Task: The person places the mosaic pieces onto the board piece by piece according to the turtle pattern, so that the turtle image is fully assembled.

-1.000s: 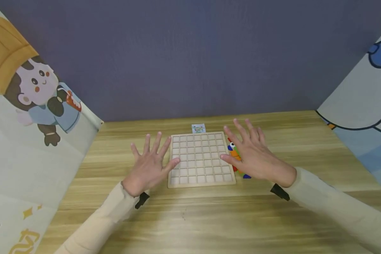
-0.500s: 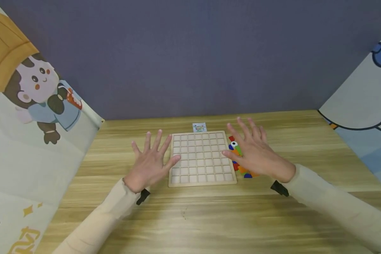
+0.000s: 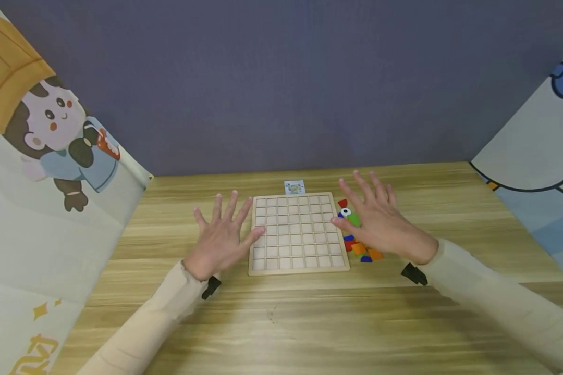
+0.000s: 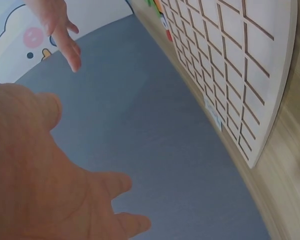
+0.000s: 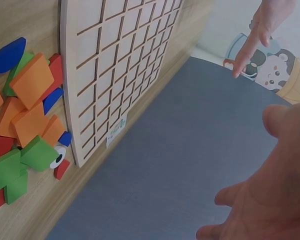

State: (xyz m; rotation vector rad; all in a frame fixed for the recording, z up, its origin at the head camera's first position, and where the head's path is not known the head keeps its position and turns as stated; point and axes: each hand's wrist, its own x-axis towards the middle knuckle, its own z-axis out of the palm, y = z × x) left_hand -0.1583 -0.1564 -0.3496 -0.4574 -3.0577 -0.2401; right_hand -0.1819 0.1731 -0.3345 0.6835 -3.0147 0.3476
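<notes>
A square wooden grid board (image 3: 298,272) lies on the table, its cells bare. My left hand (image 3: 220,242) hovers by the board's left edge, fingers spread and holding nothing. On the other side, my right hand (image 3: 380,224) is held above a heap of coloured pieces, also spread and holding nothing. Orange pieces (image 5: 34,80), green pieces (image 5: 39,154), blue pieces (image 5: 8,55) and red ones make up that heap, partly hidden by the hand in the head view. A round white eye piece (image 5: 58,157) lies among them. Behind the board is a small picture card (image 3: 294,187).
The wooden table (image 3: 272,333) meets a dark blue-grey wall panel (image 3: 286,88) at the back. Printed cartoon panels stand at the left (image 3: 37,208) and right (image 3: 535,135). A black strap piece (image 3: 211,287) shows under each wrist.
My right hand has shifted slightly to the right and up in the head view, showing more of the coloured pieces. My left hand has barely moved.
</notes>
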